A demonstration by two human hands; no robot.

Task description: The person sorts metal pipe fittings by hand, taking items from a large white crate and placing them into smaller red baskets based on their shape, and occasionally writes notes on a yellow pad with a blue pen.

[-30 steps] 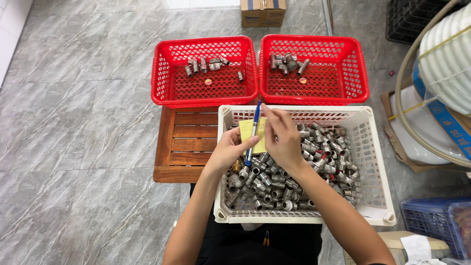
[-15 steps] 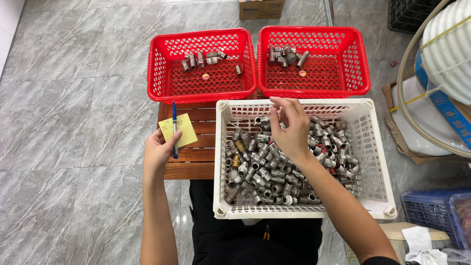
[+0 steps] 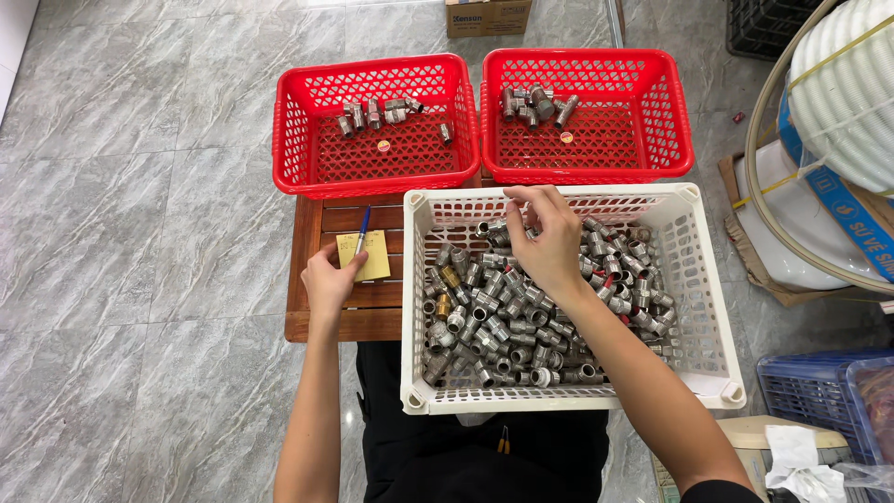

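Left hand (image 3: 328,279) pinches a yellow notepad (image 3: 366,256) and pen (image 3: 361,230) — right hand's (image 3: 548,244) grip among metal fittings (image 3: 503,317), unclear.

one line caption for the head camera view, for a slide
Right hand digs among metal fittings in a white crate; left hand rests a yellow notepad and pen on a wooden stool.

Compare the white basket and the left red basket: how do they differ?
The white basket is deeper and larger; the left red basket is shallower. The white basket is heaped with metal fittings; the red one holds only a few, near its far wall. The right hand reaches into the white one; nothing touches the red. Both are perforated plastic.
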